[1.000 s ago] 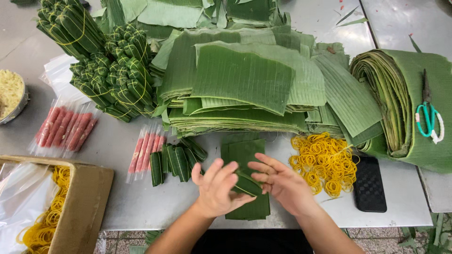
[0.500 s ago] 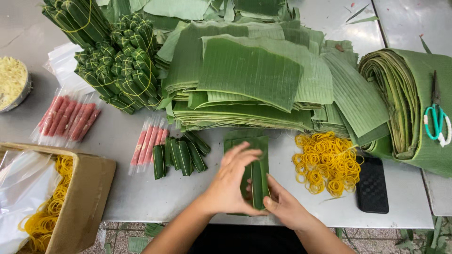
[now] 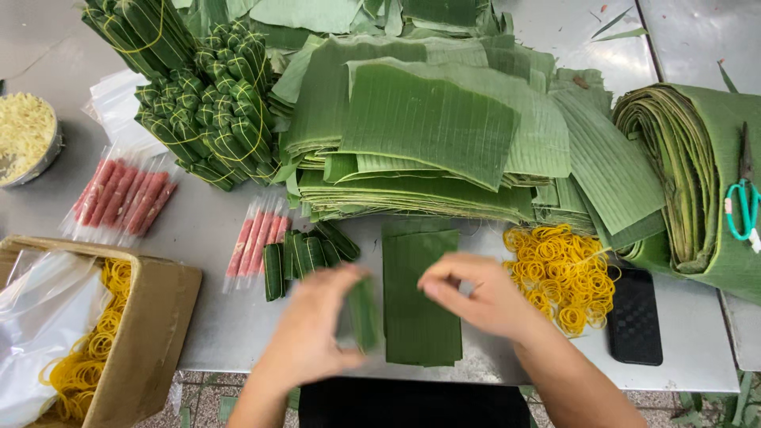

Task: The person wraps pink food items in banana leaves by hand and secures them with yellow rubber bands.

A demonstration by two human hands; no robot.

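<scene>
— What does the left hand (image 3: pixel 313 333) have?
— A small leaf-wrapped roll (image 3: pixel 363 313), dark green, held upright just off the tabletop (image 3: pixel 222 317). The fingers are closed around its left side, thumb low; motion blur softens the grip, but it reads as a pinch on the roll.

— And the right hand (image 3: pixel 483 297)?
— It hovers just beside the roll, over the flat stack of cut leaf strips (image 3: pixel 420 301). Its fingers are curled inward with the tips pressed together, as if pinching something small; I cannot tell whether anything is between them.

— Why that layout around the hands?
— It looks arranged for reach. The strips lie straight in front, the heap of yellow rubber bands (image 3: pixel 563 273) sits just right of them, and finished green rolls (image 3: pixel 305 257) lie in a row to the left, beside pink sausages in clear sleeves (image 3: pixel 258 238). I judge that each supply stays on the side of the hand that would take it.

— Further back?
— Big stacks of banana leaf (image 3: pixel 428 127), tied bundles of rolls (image 3: pixel 206 111), and scissors (image 3: pixel 743 208) resting on a folded leaf pile at the right. A cardboard box (image 3: pixel 147 333) holding more bands stands at the left, and a black phone (image 3: pixel 634 317) lies near the front edge.
</scene>
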